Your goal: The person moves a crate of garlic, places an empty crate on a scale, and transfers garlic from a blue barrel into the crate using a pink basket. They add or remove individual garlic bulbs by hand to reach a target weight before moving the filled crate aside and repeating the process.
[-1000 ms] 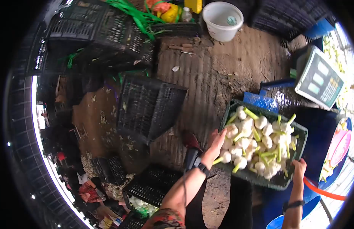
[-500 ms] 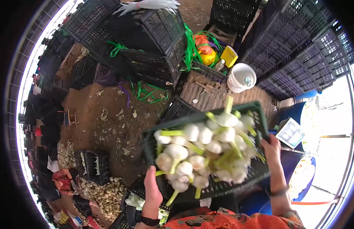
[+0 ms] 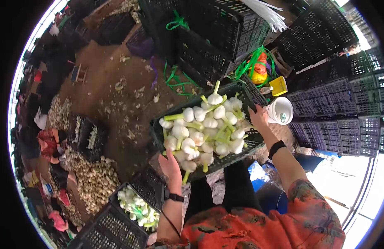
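A dark green plastic crate [image 3: 255,141], heaped with white garlic bulbs [image 3: 210,122] on short green stems, is held up in front of my body. My left hand [image 3: 171,167] supports its near left corner, thumb up along the side; the fingers underneath are partly hidden. At the opposite end, my right hand [image 3: 259,118] grips the right rim. The crate tilts a little, and one bulb stands on top with its stem pointing up.
Black crates [image 3: 208,37] are stacked ahead, with more crates [image 3: 333,95] stacked at right. A white bucket [image 3: 279,110] stands beyond my right hand. Loose garlic [image 3: 90,178] is piled on the floor at left, near a seated person [image 3: 49,143]. Another garlic-filled crate [image 3: 121,224] sits below left.
My view has swung to the left. The crate, still between both hands, has shifted up and left in view and away from the scale, which has dropped out of sight.
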Demonstrator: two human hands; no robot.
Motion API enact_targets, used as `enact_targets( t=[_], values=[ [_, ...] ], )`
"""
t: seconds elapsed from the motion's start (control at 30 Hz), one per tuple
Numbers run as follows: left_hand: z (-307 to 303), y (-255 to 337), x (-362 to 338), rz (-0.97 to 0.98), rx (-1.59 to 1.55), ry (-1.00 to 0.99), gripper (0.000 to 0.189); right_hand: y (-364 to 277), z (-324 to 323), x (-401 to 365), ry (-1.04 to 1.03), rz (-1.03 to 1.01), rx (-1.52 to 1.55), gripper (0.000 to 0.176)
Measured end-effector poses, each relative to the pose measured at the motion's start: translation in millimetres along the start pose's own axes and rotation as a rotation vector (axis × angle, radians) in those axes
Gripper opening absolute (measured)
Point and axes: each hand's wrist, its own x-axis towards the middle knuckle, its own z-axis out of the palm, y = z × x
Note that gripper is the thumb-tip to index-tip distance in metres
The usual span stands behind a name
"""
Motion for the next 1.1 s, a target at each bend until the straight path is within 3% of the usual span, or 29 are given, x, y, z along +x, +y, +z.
enact_targets(
  t=[0.07, 0.13, 0.2, 0.23, 0.33, 0.37, 0.4, 0.47, 0.5, 0.57, 0.6, 0.67, 0.7, 0.73, 0.8, 0.93, 1.0, 1.07, 1.1],
  values=[
    [4.8, 15.5, -6.0, 0.042, 0.128, 0.126, 0.077, 0.1, 2.6, 5.5, 0.048, -0.043, -0.004, 0.037],
    [1.1, 22.1, -2.5, -0.022, 0.142, 0.103, 0.071, -2.4, 2.9, 11.2, 0.035, -0.047, -0.049, 0.039],
    [-5.3, 25.5, -10.2, 0.109, -0.117, -0.022, 0.055, -16.4, -12.6, 2.8, -0.079, 0.036, 0.036, 0.042],
    [-6.3, 30.7, -18.8, 0.091, -0.103, 0.008, 0.055, -17.9, -15.1, 3.1, -0.134, 0.052, 0.069, 0.044],
    [-8.7, 53.6, -59.5, 0.665, 0.268, 0.416, 0.03, -15.0, -17.1, 9.6, -0.197, 0.04, 0.014, 0.046],
    [0.1, 52.0, -90.1, 0.56, 0.242, 0.004, 0.02, -4.5, -12.7, 16.5, -0.258, 0.003, 0.066, 0.047],
    [17.4, 42.4, -107.4, 0.407, 0.389, -0.112, 0.015, 6.8, -7.2, 18.0, -0.286, 0.003, 0.062, 0.047],
    [41.7, 41.9, -134.2, 0.448, 0.824, -0.107, 0.018, 9.8, -1.5, 25.1, -0.329, -0.021, 0.111, 0.044],
    [42.7, 43.5, -138.3, 0.426, 0.837, -0.093, 0.018, 9.2, -5.1, 25.3, -0.331, -0.044, 0.155, 0.038],
    [46.0, 60.5, -135.9, 0.02, 0.219, -0.099, 0.022, 3.8, -9.5, 25.3, -0.319, -0.096, 0.163, 0.034],
    [42.6, 58.9, -138.6, 0.016, 0.218, -0.092, 0.022, 6.3, -12.8, 23.0, -0.287, -0.134, 0.163, 0.03],
    [25.9, 47.4, -135.6, 0.353, 0.78, 0.405, 0.022, 11.1, -11.2, 23.9, -0.264, -0.166, 0.194, 0.027],
    [19.2, 37.3, -135.6, 0.234, 0.935, 0.399, 0.017, 5.9, -14.6, 23.7, -0.286, -0.129, 0.159, 0.027],
    [13.2, 33.2, -129.3, 0.253, 0.926, 0.42, 0.017, 1.7, -16.8, 21.5, -0.306, -0.086, 0.126, 0.027],
    [3.8, 21.3, -119.4, 0.201, 0.645, 0.16, 0.014, 8.0, -11.5, 19.6, -0.265, -0.127, 0.176, 0.027],
    [0.1, 42.1, -117.1, 0.385, 0.524, 0.143, 0.011, 8.2, -12.0, 19.8, -0.286, -0.157, 0.114, 0.028],
    [14.1, 40.3, -108.6, 0.389, 0.48, 0.166, 0.011, 9.5, -12.9, 18.1, -0.277, -0.199, 0.119, 0.028],
    [35.7, 34.4, -103.6, 0.402, 0.404, 0.112, 0.012, 9.6, -18.0, 12.8, -0.248, -0.204, 0.111, 0.028],
    [45.2, 35.6, -102.5, 0.406, 0.284, -0.019, 0.017, 8.9, -18.8, 13.0, -0.289, -0.182, 0.099, 0.029]
  ],
)
